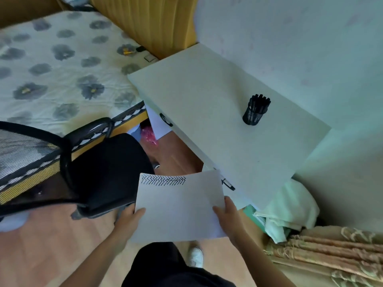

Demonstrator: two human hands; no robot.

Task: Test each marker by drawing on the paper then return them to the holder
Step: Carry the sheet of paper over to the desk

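I hold a white sheet of paper (178, 206) in the air in front of me, below the desk's near edge. A band of black zigzag strokes runs along its top left. My left hand (129, 219) grips the paper's left edge, thumb on top. My right hand (227, 214) grips its right edge. A black mesh holder (253, 117) stands on the white desk (199, 104) toward the right, filled with several black markers (260, 101) standing upright.
A black office chair (99, 168) stands left of me, close to the desk. A bed with a flowered cover (58, 65) lies beyond it. Drawer handles (228, 184) show on the desk front. Folded cloth (288, 214) and a blanket (331, 251) pile up at right.
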